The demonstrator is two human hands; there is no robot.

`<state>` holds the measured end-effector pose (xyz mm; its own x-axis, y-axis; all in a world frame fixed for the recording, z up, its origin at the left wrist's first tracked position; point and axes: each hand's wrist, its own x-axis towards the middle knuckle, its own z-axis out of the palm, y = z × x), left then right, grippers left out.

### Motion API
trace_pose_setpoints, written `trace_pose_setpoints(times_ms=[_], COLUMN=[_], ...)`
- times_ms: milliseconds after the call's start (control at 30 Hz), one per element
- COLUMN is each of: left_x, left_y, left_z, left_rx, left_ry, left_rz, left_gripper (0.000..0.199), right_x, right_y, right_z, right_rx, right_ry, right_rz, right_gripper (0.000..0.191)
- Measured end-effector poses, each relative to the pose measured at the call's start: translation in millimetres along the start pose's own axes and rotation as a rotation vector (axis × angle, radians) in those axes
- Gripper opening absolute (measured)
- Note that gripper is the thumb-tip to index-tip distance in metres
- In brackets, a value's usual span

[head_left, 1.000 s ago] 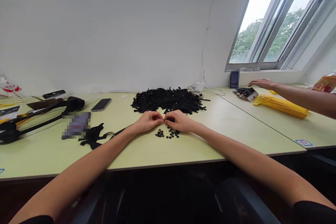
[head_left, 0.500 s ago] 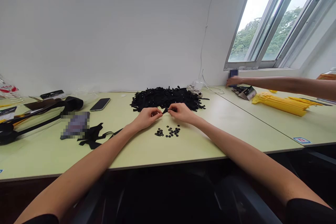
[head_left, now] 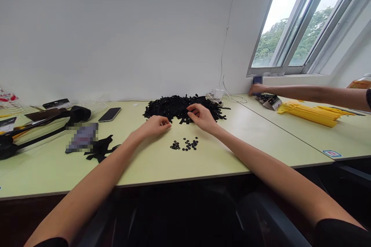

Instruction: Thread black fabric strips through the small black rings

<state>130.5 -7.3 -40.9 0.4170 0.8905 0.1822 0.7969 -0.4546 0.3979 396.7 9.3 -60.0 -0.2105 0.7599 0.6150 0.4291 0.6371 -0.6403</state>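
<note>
Strips of black fabric (head_left: 171,108) under the right hand (head_left: 201,117) (spread open), left hand (head_left: 155,125) loosely curled beside them

Pale green counter (head_left: 162,170), two sections meeting at a seam. On it: heap of black fabric strips (head_left: 174,108); loose small black rings (head_left: 185,144); smartphone (head_left: 109,114), face up; black strapping (head_left: 77,115); pixelated item, obscured (head_left: 82,137); tangled black strips (head_left: 100,148); white power adapter (head_left: 218,94) with cables. On the right section: stack of flat yellow plastic pieces (head_left: 308,114); printed packets (head_left: 269,102).
</note>
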Motion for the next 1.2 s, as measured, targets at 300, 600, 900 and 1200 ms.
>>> trace_pose_setpoints(times_ms=[300, 600, 900, 1200], left_x=[-24.5, -6.3, 0.5, 0.2], left_y=[-62.0, -14.0, -3.0, 6.1], left_z=[-78.5, -10.9, 13.9, 30.1], left_rx=[0.023, 0.004, -0.054, -0.268], left_ry=[-0.514, -0.163, -0.054, 0.081], left_rz=[-0.453, -0.114, 0.057, 0.093], left_gripper=[0.043, 0.041, 0.041, 0.026], right_x=[-13.4, -14.2, -13.7, -15.2], right_y=[-11.3, -12.0, -10.3, -13.1], right_z=[6.9, 6.5, 6.4, 6.6], right_rx=[-0.047, -0.071, -0.073, -0.075], right_ry=[-0.482, -0.485, -0.487, -0.498], right_rz=[0.005, -0.008, -0.039, -0.005], right_gripper=[0.023, 0.022, 0.022, 0.023])
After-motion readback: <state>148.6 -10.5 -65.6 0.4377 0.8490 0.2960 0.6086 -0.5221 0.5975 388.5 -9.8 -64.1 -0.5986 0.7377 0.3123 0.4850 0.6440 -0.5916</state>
